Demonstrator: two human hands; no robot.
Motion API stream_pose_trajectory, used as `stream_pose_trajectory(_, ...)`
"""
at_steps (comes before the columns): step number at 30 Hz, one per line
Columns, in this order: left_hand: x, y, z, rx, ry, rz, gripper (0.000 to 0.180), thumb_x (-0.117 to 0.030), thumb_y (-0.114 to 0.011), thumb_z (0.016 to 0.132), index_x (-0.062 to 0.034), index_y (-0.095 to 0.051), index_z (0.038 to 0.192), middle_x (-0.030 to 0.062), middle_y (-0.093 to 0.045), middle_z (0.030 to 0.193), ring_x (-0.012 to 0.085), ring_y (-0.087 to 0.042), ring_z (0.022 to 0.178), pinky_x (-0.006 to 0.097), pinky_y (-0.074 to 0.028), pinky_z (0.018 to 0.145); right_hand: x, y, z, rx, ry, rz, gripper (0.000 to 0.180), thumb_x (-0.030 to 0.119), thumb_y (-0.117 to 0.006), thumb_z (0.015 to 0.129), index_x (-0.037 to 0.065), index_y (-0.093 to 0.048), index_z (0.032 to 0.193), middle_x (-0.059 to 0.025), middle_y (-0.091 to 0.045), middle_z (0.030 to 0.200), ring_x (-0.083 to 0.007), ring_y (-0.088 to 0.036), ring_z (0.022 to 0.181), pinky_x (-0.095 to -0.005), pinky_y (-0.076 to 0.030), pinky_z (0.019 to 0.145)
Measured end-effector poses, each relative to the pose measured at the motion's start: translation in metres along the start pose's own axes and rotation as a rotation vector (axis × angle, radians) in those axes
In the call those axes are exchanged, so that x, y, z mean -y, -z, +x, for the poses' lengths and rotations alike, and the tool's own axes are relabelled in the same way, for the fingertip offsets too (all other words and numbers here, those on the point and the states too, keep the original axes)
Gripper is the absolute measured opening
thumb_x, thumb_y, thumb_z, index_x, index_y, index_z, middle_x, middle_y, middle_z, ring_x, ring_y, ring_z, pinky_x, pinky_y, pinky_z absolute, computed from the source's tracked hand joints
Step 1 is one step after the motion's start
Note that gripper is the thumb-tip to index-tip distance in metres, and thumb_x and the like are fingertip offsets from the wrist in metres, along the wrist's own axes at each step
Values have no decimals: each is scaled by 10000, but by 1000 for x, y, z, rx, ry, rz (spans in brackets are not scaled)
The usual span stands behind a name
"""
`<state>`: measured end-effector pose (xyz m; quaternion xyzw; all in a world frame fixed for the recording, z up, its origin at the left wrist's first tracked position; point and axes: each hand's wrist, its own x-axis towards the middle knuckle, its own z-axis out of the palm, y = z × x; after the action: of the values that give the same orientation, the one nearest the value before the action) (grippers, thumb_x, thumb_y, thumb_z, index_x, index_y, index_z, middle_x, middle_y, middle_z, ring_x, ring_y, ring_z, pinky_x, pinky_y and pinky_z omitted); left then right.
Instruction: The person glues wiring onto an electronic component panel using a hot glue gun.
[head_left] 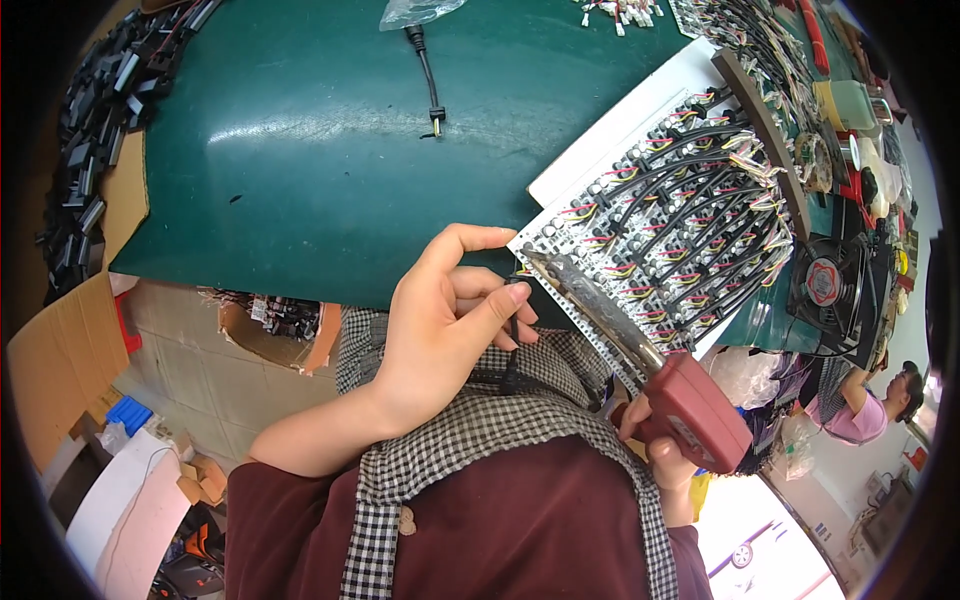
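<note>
My left hand (435,320) is closed at the near left corner of a white circuit board panel (545,235), its thumb and fingers pinching a thin black cable (514,328). The cable's end lies by the panel's edge, and its lower part hangs in front of the checked apron. In my right hand (665,455) is a soldering iron (700,412) with a dark red handle. Its long, darkened shaft slants across the panel's near edge, with the tip close to my left fingers. Rows of black cables (690,215) with red and yellow wire ends stand on the panel.
Alone on the green table (300,200) lies a short black cable (430,80). Black adapter parts (95,160) fill a cardboard box at left. A dark bar (765,140) lies along the panel's far side. A fan (825,285) and another person (865,405) are at right.
</note>
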<state>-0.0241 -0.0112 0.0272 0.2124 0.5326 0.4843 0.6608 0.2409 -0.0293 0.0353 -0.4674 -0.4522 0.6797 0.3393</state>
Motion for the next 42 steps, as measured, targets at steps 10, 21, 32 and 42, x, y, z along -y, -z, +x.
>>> stream_pose_trajectory(10,0,-2,0,-1,-13,27,318,-39,-518,905,21,-395,1193,102,-629,769,127,-618,675,211,-478,558,-1,-1,3,34,29,-51,853,282,-796,680,-66,-356,1322,-150,-620,806,-185,-593,639,-278,-471,578)
stream_pose_trajectory(21,3,-1,0,-6,-31,6,311,-46,-506,913,25,-393,1194,108,-631,776,135,-621,673,215,-485,566,-8,3,5,51,176,-250,768,301,-765,730,-82,-392,1282,-142,-634,785,-180,-610,600,-268,-484,573)
stream_pose_trajectory(32,1,-2,1,-15,-18,3,303,-43,-508,911,23,-400,1186,113,-631,767,136,-619,661,217,-487,561,-10,5,4,75,216,-186,750,294,-764,731,-47,-400,1292,-154,-638,795,-177,-621,606,-260,-490,557)
stream_pose_trajectory(42,-1,-2,0,-17,-7,-4,301,-43,-509,910,23,-400,1183,114,-632,759,137,-618,650,215,-486,555,-17,12,1,163,244,-349,735,267,-758,736,-44,-398,1297,-158,-641,832,-187,-624,623,-271,-492,570)
